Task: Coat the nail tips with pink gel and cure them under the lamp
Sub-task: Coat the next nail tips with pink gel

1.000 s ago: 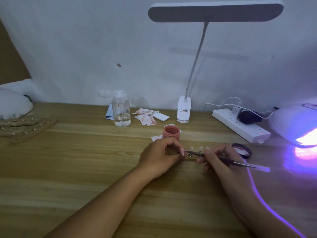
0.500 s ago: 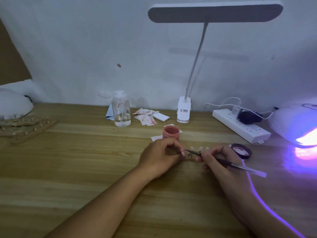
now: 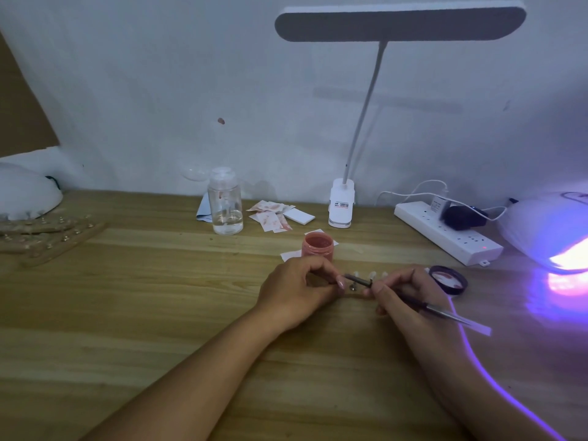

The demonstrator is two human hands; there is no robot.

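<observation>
A wooden strip with pale nail tips (image 3: 370,275) lies at the table's middle, and my left hand (image 3: 296,289) grips its left end. My right hand (image 3: 404,294) pinches a thin brush (image 3: 439,310), whose dark front end reaches left over the tips toward my left thumb. An open jar of pink gel (image 3: 318,248) stands just behind my left hand. Its dark lid (image 3: 448,279) lies to the right of my right hand. The curing lamp (image 3: 553,233) glows violet at the far right.
A white desk lamp (image 3: 342,208) stands at the back, a clear bottle (image 3: 225,205) and stained wipes (image 3: 270,214) to its left. A power strip (image 3: 445,232) lies back right. More wooden nail strips (image 3: 54,238) lie at the far left.
My right hand has slid a little to the left along the strip, carrying the brush tip closer to my left thumb. My left hand has stayed in place.
</observation>
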